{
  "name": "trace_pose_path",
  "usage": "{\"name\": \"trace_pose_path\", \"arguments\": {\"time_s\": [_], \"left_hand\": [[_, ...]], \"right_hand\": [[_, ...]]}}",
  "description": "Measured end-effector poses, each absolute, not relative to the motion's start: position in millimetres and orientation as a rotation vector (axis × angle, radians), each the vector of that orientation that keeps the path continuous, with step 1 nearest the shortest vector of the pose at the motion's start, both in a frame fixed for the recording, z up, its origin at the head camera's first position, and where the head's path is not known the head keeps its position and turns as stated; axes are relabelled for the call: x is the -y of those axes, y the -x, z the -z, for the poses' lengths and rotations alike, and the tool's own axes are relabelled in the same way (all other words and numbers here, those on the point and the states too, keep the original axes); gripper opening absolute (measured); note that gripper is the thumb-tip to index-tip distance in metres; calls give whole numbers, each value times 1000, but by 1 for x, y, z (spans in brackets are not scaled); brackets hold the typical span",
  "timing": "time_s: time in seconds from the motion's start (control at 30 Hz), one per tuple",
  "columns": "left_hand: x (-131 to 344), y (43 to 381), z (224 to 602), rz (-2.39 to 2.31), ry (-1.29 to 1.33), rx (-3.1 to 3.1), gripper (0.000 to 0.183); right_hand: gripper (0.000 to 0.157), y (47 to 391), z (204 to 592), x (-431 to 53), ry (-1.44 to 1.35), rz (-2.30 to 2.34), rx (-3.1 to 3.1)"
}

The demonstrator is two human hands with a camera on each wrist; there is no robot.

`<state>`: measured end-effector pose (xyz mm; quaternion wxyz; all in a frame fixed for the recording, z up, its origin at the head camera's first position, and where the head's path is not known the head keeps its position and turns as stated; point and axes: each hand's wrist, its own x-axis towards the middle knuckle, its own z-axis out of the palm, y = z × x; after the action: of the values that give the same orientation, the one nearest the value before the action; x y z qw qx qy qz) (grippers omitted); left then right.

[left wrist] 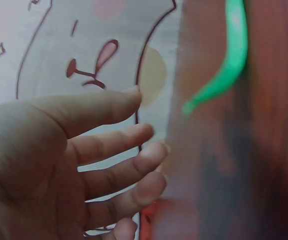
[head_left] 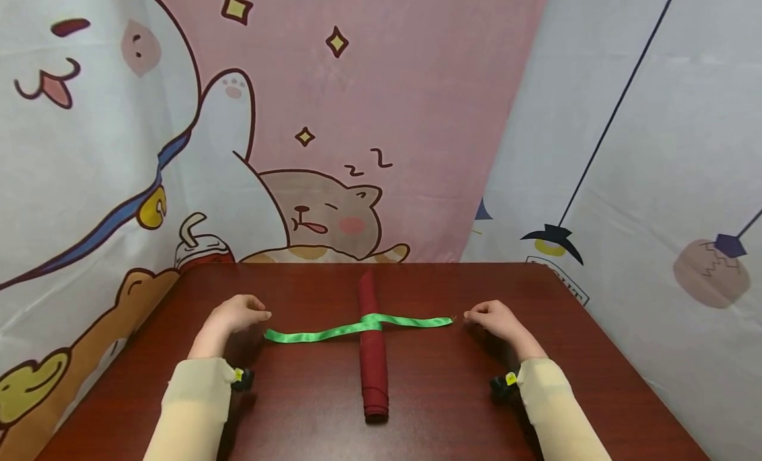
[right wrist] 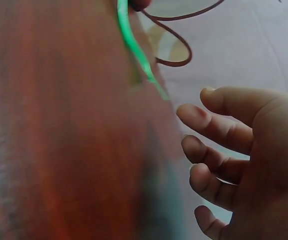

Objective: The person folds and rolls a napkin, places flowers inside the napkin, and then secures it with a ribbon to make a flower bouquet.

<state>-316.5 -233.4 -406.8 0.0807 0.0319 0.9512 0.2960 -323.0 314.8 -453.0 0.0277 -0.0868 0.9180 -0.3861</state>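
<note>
A dark red roll, seemingly of cloth point(head_left: 374, 372), lies lengthwise down the middle of the table. Around its upper half passes a green satin ribbon point(head_left: 321, 335), crossing on top, with one tail stretched to each side. Just beyond the left tail's tip is my left hand point(head_left: 235, 315), its fingers loosely bent and holding nothing. In the left wrist view the ribbon end point(left wrist: 211, 90) lies free of the fingertips. My right hand point(head_left: 499, 322) hovers near the frayed right tail, also without a grip. The right wrist view shows that ribbon end point(right wrist: 151, 77) apart from the relaxed fingers.
The glossy reddish-brown table point(head_left: 297, 401) extends under both arms. Behind it and along the sides hangs a cartoon-printed curtain point(head_left: 417, 117). Each forearm wears a pale sleeve, with a small dark camera point(head_left: 505, 385) at the wrist.
</note>
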Motion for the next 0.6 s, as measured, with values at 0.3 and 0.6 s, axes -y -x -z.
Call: {"name": "trace_pose_path", "arguments": {"time_s": [0.3,0.6], "left_hand": [[161,331,390,-1063,-221,-2957,41],[86,329,420,-1573,-307,-2604,43]], "right_hand": [[29,332,421,-259,412,1272,-2866],[29,335,428,-177,571,1401,-2771]]}}
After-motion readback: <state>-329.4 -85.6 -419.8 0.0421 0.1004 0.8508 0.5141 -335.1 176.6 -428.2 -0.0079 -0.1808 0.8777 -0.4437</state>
